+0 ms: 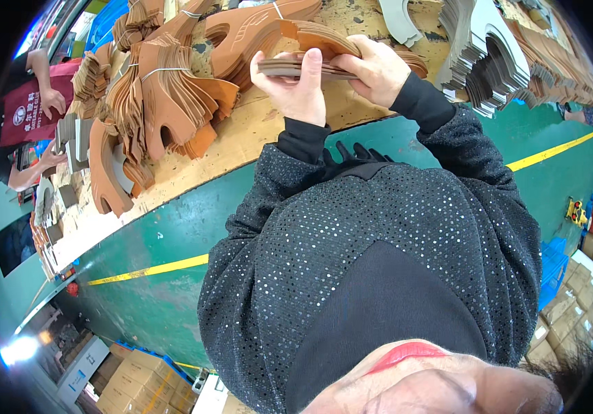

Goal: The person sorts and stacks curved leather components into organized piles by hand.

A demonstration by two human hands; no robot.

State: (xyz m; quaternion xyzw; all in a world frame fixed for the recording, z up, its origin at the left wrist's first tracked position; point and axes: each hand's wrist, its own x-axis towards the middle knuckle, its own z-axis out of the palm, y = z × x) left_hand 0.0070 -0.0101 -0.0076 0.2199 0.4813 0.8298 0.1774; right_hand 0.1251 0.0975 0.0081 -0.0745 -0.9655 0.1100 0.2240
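Thin brown stack (pixel 281 67) between left hand (pixel 294 91) and right hand (pixel 383 73), within the grasp of both

My scuffed wooden bench (pixel 252 131) carries banded tan stacks (pixel 155 90) of curved pieces at ten o'clock, grey stacks (pixel 455 41) at one, brown stacks (pixel 558 69) toward two.

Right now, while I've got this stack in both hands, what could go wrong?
The stack of thin pieces is held by your left hand and right hand with no band visible on it, so layers might slide apart if your grip loosens. The gray pile reaches the table's near edge, close to your right sleeve; a bump could possibly send pieces to the green floor.
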